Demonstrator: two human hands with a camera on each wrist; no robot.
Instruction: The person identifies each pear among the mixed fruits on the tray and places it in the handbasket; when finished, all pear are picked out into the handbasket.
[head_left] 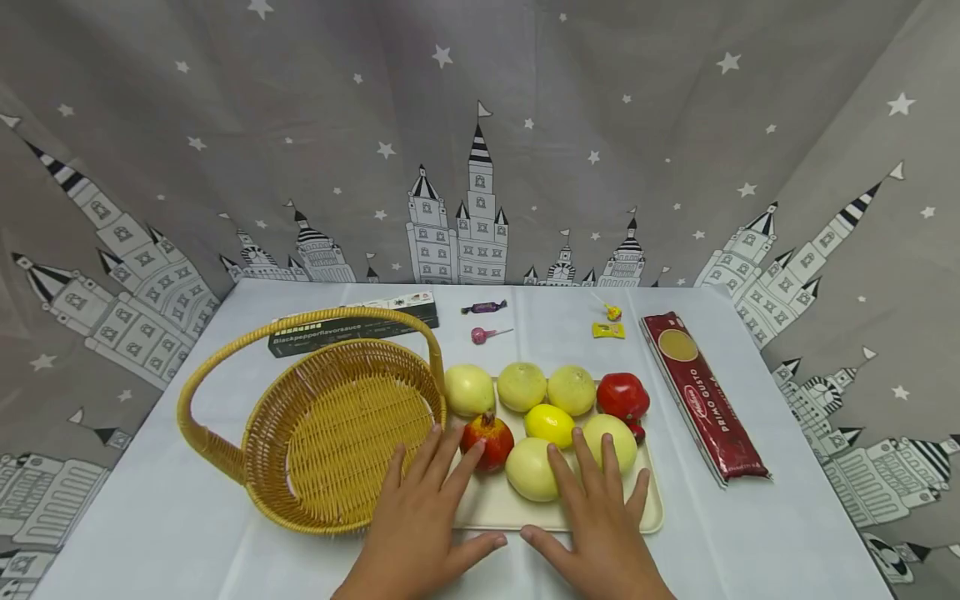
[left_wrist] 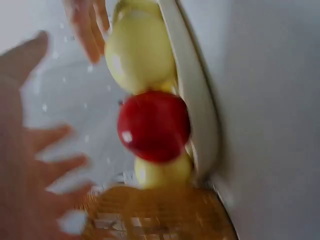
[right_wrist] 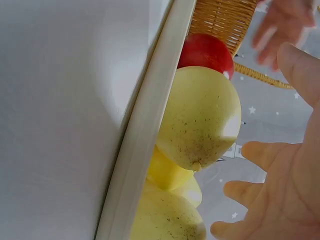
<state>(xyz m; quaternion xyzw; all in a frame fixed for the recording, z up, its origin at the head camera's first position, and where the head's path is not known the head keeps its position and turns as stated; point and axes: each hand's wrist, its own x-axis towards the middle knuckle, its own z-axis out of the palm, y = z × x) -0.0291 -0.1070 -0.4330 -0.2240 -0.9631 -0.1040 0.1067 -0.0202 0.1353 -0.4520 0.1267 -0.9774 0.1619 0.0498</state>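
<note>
A cream tray (head_left: 655, 518) holds several pale yellow round fruits, a lemon (head_left: 549, 423), a red pomegranate (head_left: 491, 437) and a red fruit (head_left: 622, 396). My left hand (head_left: 450, 492) hovers over the tray's front left with its fingers spread straight, the tips close to the pomegranate. My right hand (head_left: 581, 492) is spread the same way over the front pale fruit (head_left: 528, 471). Neither hand holds anything. In the blurred left wrist view the pomegranate (left_wrist: 154, 126) lies beside the open left hand (left_wrist: 30, 150). In the right wrist view, the pale fruit (right_wrist: 202, 117) is next to the right hand (right_wrist: 280, 190).
A woven handled basket (head_left: 352, 433) stands left of the tray, touching it. A red pasta pack (head_left: 705, 400) lies to the right. Behind are a dark sauce box (head_left: 352, 327), a purple candy (head_left: 483, 307), a pink lollipop (head_left: 480, 335) and yellow sweets (head_left: 607, 330). A curtain surrounds the table.
</note>
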